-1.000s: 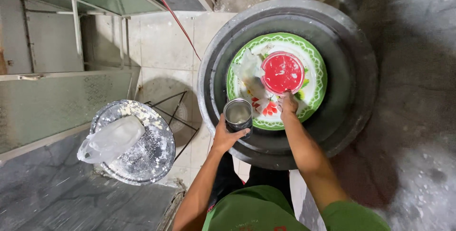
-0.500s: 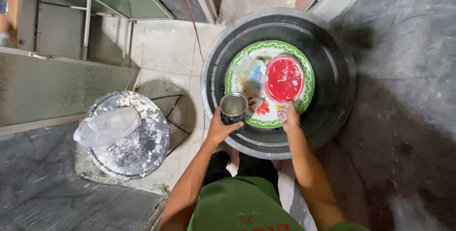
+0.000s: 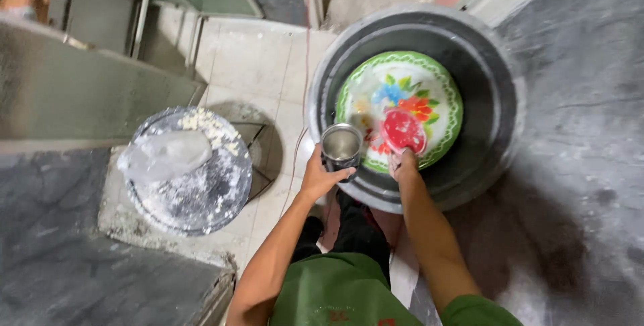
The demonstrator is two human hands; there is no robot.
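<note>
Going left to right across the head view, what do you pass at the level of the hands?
Round floury tray with a plastic bag → left hand holding a metal cup → right hand at a small red plate → far wall of the big dark basin.

I see 1 package here: a soft, clear plastic bag (image 3: 164, 155), whitish and crumpled, lying on top of a round lid dusted with white crumbs, off to the left. I see 0 labels, signs or screens.
</note>
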